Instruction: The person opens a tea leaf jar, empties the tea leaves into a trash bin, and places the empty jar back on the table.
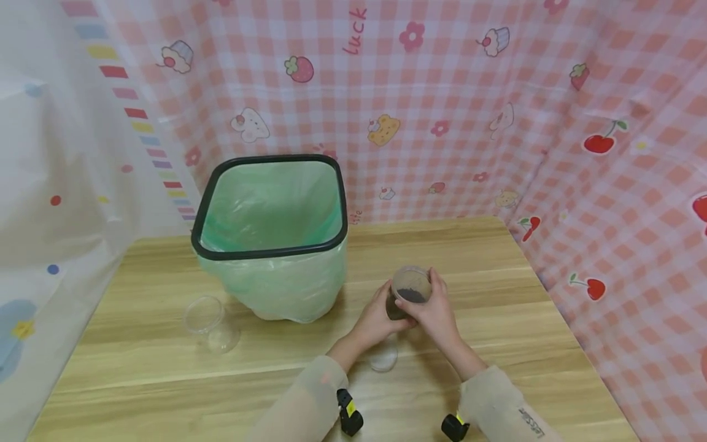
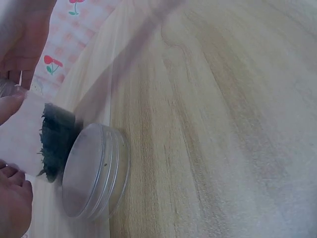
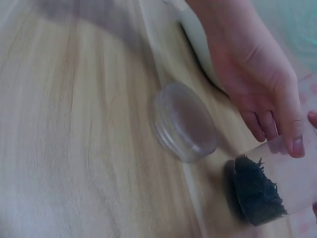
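Both hands hold a clear plastic jar [image 1: 411,283] with dark, shredded, leaf-like bits [image 3: 257,193] in its bottom part. My left hand [image 1: 377,319] grips its left side, with the thumb along the wall in the right wrist view. The right hand [image 1: 439,314] grips the opposite side. In the head view the jar's top appears uncovered. Close to the jar's base, a round clear lid [image 2: 91,171] lies on the wooden table; the head view shows this lid [image 1: 383,356] between the forearms.
A bin [image 1: 343,212] with a black rim and a pale green liner stands left of the hands. Further left is another clear plastic jar [image 1: 212,325]. Pink checked curtain [image 1: 436,80] hangs behind and to the right of the wooden table [image 1: 497,276].
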Tool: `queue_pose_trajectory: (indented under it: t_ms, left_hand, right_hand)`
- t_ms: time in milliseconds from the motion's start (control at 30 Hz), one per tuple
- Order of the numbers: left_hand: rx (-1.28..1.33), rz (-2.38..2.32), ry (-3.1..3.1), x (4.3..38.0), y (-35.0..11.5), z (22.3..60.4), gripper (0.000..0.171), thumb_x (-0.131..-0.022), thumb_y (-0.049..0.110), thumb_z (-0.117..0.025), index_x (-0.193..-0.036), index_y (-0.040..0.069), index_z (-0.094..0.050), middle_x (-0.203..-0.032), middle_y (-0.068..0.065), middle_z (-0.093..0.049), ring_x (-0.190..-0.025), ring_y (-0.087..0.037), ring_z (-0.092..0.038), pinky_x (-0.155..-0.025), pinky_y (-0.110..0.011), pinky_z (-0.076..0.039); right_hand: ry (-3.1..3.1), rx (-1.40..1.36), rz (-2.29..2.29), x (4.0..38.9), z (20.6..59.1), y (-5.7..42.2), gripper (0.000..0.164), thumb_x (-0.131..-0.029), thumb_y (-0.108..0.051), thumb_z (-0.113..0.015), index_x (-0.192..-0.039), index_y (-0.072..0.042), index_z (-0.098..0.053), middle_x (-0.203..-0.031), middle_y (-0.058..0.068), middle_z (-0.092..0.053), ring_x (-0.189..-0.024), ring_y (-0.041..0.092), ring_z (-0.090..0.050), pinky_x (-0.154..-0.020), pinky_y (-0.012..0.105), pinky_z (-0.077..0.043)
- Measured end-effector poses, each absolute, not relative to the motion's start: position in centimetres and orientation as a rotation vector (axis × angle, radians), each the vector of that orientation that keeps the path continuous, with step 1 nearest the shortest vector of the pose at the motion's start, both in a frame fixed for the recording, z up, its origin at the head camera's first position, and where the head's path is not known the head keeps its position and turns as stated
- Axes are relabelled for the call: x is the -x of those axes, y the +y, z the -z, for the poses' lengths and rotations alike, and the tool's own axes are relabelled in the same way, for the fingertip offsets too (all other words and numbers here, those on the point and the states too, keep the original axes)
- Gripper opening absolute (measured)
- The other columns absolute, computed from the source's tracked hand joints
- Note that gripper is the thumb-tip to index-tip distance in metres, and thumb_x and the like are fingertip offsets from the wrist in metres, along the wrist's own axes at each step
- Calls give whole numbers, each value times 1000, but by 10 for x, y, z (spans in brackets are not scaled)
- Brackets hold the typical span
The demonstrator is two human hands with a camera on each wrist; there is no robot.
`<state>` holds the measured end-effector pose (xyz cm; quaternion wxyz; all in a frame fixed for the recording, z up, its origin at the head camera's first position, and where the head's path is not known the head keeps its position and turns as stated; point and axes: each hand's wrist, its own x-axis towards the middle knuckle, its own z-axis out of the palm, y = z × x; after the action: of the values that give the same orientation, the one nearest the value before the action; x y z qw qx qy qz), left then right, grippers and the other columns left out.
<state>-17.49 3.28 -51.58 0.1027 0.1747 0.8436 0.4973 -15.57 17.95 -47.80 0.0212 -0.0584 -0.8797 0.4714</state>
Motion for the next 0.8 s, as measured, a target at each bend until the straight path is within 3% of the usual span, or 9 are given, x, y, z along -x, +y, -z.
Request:
queue_pose_trajectory:
  t_ms: [300, 633, 800]
  left_hand:
    - [-491, -1664, 2478, 168, 23, 507, 96, -73, 44, -77, -145, 10, -25, -145, -11, -36, -132, -27, -36, -105, -48, -30]
    - [-570, -1664, 2535, 161, 5, 485, 95, -68, 47, -80, -144, 18, -30, -142, -9, -42, -128, -25, -40, -103, -48, -32]
    - [-680, -1726, 2503, 155, -6, 475, 96, -64, 39, -85, -142, 21, -33, -139, -3, -44, -126, -21, -42, -102, -47, -33]
  right_hand:
    - [-2694, 130, -1491, 150, 462, 174, 106, -71, -38, -80, -148, -4, -17, -147, 16, -29, -132, 36, -29, -104, 55, -28]
    - [-2642, 26, -1726, 134, 437, 170, 98, -73, -39, -78, -148, -10, -23, -150, 9, -26, -134, 32, -28, -106, 51, -27]
    - [-2642, -137, -1829, 126, 428, 170, 93, -75, -35, -77, -148, -15, -24, -151, 7, -26, -136, 28, -27, -107, 50, -26]
